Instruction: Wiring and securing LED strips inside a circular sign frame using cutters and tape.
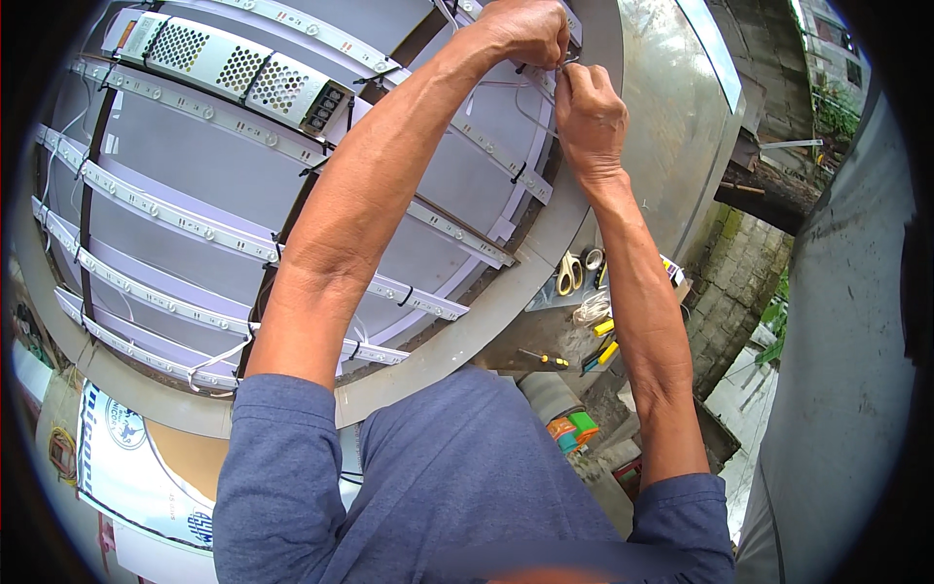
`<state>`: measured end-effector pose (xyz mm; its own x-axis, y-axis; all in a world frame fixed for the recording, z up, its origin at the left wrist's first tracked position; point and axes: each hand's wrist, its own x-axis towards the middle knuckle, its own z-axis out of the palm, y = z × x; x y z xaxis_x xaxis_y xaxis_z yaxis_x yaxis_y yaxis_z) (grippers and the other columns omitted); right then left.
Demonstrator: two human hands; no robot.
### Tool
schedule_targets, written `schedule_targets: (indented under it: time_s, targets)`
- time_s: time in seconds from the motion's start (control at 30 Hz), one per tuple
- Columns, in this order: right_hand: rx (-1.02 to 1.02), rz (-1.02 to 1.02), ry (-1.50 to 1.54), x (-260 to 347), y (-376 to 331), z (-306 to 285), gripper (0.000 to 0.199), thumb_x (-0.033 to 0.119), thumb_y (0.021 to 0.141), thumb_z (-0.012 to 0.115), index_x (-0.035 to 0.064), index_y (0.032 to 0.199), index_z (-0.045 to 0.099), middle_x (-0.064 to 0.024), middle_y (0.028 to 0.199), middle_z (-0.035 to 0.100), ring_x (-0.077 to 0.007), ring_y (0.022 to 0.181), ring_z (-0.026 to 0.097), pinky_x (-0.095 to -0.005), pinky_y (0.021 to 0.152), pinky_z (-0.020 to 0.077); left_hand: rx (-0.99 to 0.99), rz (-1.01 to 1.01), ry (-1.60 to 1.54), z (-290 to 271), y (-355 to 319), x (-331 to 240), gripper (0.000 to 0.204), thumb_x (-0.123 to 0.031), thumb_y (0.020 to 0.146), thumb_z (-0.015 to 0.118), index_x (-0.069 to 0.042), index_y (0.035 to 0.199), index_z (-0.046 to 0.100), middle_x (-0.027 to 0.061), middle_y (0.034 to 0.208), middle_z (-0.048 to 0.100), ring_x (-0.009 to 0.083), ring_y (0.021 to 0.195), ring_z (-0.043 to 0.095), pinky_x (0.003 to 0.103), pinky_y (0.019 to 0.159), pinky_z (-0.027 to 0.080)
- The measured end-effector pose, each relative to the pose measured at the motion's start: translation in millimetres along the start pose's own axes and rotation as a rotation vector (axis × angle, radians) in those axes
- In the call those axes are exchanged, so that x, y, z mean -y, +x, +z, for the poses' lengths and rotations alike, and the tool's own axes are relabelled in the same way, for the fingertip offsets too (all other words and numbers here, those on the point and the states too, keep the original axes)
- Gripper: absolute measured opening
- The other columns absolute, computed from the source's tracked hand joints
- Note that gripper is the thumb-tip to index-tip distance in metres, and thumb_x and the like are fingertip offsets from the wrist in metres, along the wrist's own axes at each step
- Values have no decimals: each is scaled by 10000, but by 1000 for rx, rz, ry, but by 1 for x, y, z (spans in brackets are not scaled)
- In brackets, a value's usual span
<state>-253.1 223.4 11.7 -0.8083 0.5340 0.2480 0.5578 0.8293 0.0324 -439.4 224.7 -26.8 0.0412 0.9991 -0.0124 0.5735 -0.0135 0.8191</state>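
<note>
Both hands meet at the far right part of a round metal sign frame [506,316]. My left hand [530,31] is closed, its fingers curled down toward the right one. My right hand [591,109] is closed in a pinch just below it. Something small and dark lies between the fingertips, too hidden to name. A thin pale wire [531,119] loops close by, over the LED strips [498,156]. To the left, a perforated metal power supply [233,73] is strapped across the strips with black cable ties.
Scissors [569,274], a tape roll [592,259], a bundle of white wire [592,310] and a screwdriver [543,359] lie right of the frame. A grey sheet-covered surface [837,321] rises at the far right. Printed sheeting [136,467] lies at lower left.
</note>
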Motion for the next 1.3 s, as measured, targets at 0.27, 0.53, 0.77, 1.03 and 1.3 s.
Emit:
schedule_targets:
  time_s: [0.27,0.53,0.77,1.03,1.3]
  targets:
    - [206,1419,1554,-2,27,0,188,47,929,651,-123,988,595,-212,876,638,-199,565,571,-335,411,386,39,-96,-57,0,1,2,202,-130,654,742,-149,839,820,115,812,756,300,781,737,396,707,591]
    - [23,250,226,6,-2,-14,226,71,898,681,42,1121,656,-138,976,676,-334,800,699,-411,703,572,14,-60,-60,1,0,-1,195,-104,673,702,-145,823,821,107,789,754,282,747,739,387,682,592]
    - [0,66,89,1,3,-7,119,112,915,675,76,1028,674,-103,948,676,-337,759,707,-413,629,566,16,-84,-33,1,2,-2,193,-111,667,705,-149,817,821,118,785,752,286,745,738,393,678,591]
    - [125,1405,1516,0,29,4,188,46,915,633,-124,984,593,-173,838,689,-225,597,687,-343,482,493,34,-125,-54,-3,3,-11,199,-126,646,720,-147,817,820,103,746,746,289,727,739,393,658,590]
    - [-28,340,325,12,6,-12,208,27,877,680,7,1083,654,-191,946,706,-317,781,718,-405,670,572,0,-86,-20,-1,1,-4,159,-130,674,720,-129,802,815,111,729,740,277,692,736,389,639,589]
